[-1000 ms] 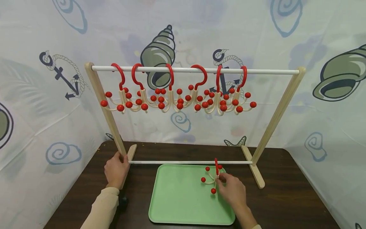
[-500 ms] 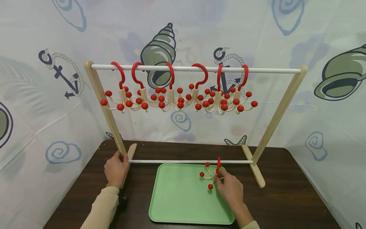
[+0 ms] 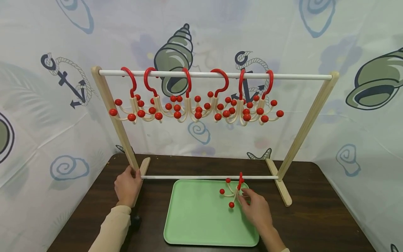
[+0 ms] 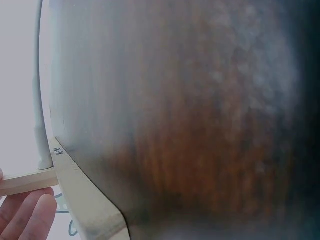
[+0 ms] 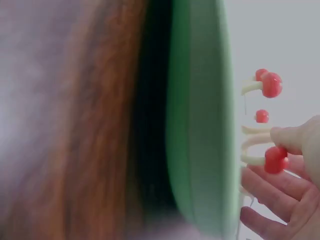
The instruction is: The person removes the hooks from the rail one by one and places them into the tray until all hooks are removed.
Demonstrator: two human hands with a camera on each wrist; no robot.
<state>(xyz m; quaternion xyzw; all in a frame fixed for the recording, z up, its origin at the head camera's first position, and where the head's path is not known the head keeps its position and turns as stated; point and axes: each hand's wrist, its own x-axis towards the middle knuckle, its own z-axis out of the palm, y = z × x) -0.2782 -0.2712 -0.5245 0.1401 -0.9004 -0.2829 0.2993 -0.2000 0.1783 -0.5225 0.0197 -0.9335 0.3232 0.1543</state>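
Two bare hands work well apart above a dark wooden table (image 3: 327, 213). The left hand (image 3: 127, 188) grips the foot end of a wooden left post (image 3: 114, 108). The head view shows mostly the back of this hand; the left wrist view adds the fingertips lying along the post, and a screw (image 4: 58, 151) in the wooden left foot (image 4: 95, 205).

The right hand (image 3: 255, 209) reaches over a green tray (image 3: 195, 224), its thumb and fingers parted beside the cream stem of a red-hooked hanger (image 3: 237, 191). That hanger is over the tray's far right corner, hook up. From the head, its arms spread toward the left, tipped with red balls. The right wrist view, turned sideways, shows the thumb tip at a cream arm and the fingers spread beyond; the tray's rim hides the hanger's base there, so whether any finger presses the stem cannot be told.

Farther out, only the head view shows the whole rack: a white top rail (image 3: 299, 76), a right post (image 3: 308, 122), a right foot (image 3: 284, 191) and a white lower bar (image 3: 189, 177) just beyond the tray. Six similar hangers (image 3: 188, 105) hang from the top rail, grouped left of its right end. Behind is a pale backdrop (image 3: 217, 138) printed with shells and anchors.
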